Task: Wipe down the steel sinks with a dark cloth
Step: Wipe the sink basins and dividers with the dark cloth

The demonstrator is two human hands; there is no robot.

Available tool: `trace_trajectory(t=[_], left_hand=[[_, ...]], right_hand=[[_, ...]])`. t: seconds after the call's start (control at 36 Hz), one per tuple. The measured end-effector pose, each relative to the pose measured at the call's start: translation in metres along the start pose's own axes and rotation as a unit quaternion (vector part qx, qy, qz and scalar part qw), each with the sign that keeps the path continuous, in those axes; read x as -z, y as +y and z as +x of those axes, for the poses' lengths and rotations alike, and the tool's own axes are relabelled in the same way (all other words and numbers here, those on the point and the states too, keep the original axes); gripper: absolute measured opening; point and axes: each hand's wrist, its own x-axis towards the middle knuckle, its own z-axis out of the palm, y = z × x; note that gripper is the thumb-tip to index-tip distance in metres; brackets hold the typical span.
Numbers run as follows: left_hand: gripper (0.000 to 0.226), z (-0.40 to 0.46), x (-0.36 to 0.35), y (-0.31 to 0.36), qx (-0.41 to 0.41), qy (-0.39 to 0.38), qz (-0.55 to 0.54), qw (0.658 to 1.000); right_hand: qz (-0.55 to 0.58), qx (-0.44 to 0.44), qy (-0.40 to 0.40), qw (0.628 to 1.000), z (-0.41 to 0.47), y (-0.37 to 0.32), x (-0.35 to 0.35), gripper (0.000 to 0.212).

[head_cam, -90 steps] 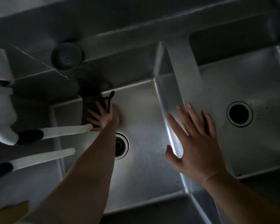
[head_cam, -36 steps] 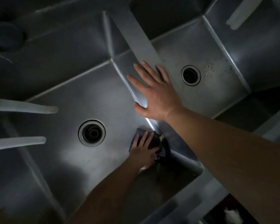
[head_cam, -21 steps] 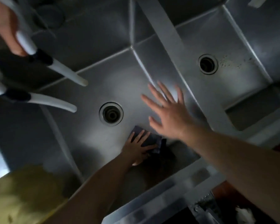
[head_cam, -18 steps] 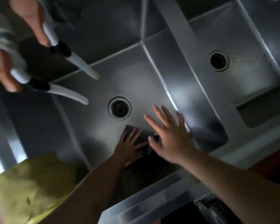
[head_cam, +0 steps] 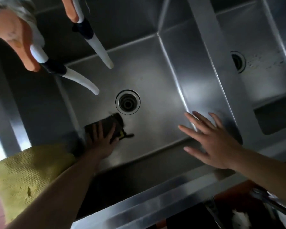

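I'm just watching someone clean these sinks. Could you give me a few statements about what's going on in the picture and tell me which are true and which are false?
1. The left hand presses a dark cloth flat on the sink floor. True.
2. The dark cloth covers the drain. False: it lies just beside the drain, nearer the person, and the drain is uncovered.
3. The right hand holds a second cloth. False: its fingers are spread and it holds nothing.
4. A yellow cloth lies at the near left edge of the sink. True.
5. Two white spouts hang over the sink being wiped. True.
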Motion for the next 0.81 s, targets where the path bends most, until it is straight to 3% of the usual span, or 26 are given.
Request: trace_trajectory(t=[0.14,0.25,0.47,0.81], left_hand=[[0.058,-0.01,-0.017,0.063,-0.182,0.007,0.123,0.976],[0.059,-0.009,-0.023,0.12,-0.256,0.07,0.146,0.953],[0.056,0.044,0.004,0.177,-0.205,0.12,0.121,0.964],[0.058,0.185,0.157,0.215,-0.035,0.161,-0.019,0.986]], right_hand=[[-0.002,0.078,0.099,0.992,0.0,0.012,-0.009,0.069],[0.023,0.049,0.159,0.986,-0.004,0.012,-0.013,0.068],[0.044,0.043,0.17,0.984,-0.001,0.014,-0.013,0.067],[0.095,0.028,0.216,0.971,0.001,0.016,-0.016,0.068]])
